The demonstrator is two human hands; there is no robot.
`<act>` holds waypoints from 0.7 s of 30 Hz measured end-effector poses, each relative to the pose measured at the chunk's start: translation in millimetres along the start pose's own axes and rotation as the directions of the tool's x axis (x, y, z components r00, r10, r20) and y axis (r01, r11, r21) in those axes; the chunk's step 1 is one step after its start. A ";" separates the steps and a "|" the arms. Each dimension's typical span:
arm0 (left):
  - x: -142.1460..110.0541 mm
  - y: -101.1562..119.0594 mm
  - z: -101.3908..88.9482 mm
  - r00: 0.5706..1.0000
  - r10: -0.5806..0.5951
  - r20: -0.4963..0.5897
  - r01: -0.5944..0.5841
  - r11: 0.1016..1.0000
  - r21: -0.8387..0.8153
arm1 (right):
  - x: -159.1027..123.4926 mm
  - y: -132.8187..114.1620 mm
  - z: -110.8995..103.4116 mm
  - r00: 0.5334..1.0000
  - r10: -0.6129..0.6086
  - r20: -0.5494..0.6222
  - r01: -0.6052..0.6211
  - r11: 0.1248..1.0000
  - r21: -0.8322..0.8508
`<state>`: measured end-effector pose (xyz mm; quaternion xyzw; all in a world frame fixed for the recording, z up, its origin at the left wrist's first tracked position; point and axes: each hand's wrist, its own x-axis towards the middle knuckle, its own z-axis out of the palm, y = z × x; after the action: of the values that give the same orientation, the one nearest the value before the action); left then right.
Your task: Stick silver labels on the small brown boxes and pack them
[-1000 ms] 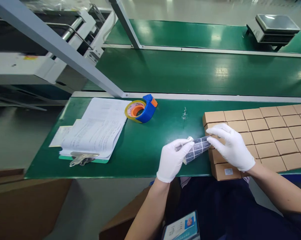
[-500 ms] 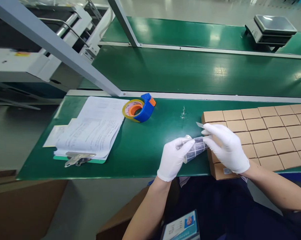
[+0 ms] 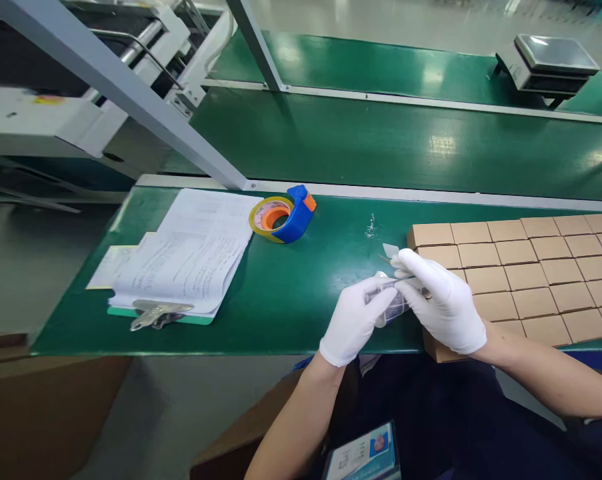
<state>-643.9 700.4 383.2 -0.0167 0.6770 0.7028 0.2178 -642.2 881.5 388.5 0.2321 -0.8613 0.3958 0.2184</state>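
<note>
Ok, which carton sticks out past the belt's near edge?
The near-left corner carton, partly under the right hand; the other visible cartons sit within the green belt.

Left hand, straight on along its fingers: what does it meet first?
The curled strip of printed labels that the left hand holds, right at its fingertips. Past that, probably the right hand, though depth is unclear.

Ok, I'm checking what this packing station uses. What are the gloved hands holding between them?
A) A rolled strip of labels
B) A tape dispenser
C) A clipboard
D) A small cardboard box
A: the rolled strip of labels sits between the left hand and the right hand, with the fingers of both closed on it.
</note>
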 end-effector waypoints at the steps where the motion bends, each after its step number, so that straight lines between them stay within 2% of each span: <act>1: -0.2 1.2 -0.3 0.999 -0.034 0.034 0.034 0.999 -0.019 | 0.4 2.1 3.0 1.000 -0.023 -0.012 0.023 1.000 -0.003; 4: 2.9 3.7 -1.2 0.986 -0.097 0.135 0.111 0.988 -0.105 | -0.4 7.0 7.8 0.986 -0.167 0.010 0.167 0.986 -0.001; 6: 7.6 3.9 -2.2 0.986 -0.087 0.141 0.108 0.983 -0.147 | -0.9 6.7 5.4 0.969 -0.243 0.056 0.240 0.970 0.044; 7: 10.2 3.7 -3.0 0.988 -0.082 0.130 0.102 0.983 -0.155 | -0.7 6.0 2.1 0.970 -0.235 0.066 0.230 0.971 0.069; 9: 15.1 3.0 -5.4 0.990 -0.082 0.115 0.100 0.981 -0.166 | 1.8 7.5 -9.2 0.994 -0.096 0.045 0.091 0.991 0.099; 11: 18.7 1.8 -9.6 0.987 -0.104 0.121 0.126 0.974 -0.190 | 7.7 16.8 -25.8 0.988 0.153 0.014 -0.153 0.979 0.131; 13: 21.3 -0.1 -15.5 0.983 -0.153 0.098 0.171 0.963 -0.206 | 16.5 34.8 -44.8 0.920 0.392 0.011 -0.388 0.907 0.163; 15: 23.5 -2.7 -22.1 0.976 -0.216 0.035 0.218 0.954 -0.205 | 26.4 56.8 -61.3 0.837 0.548 0.000 -0.541 0.826 0.159; 17: 25.7 -5.2 -28.1 0.963 -0.267 -0.030 0.256 0.946 -0.197 | 35.8 76.2 -70.7 0.782 0.623 0.001 -0.618 0.775 0.129; 21: 30.9 -8.3 -36.1 0.937 -0.343 -0.068 0.327 0.928 -0.178 | 49.2 96.5 -64.6 0.751 0.658 0.053 -0.660 0.745 0.101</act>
<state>-678.9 674.5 362.5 -0.1845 0.6141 0.7067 0.2989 -724.2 976.8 398.2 -0.0720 -0.8654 0.4938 0.0450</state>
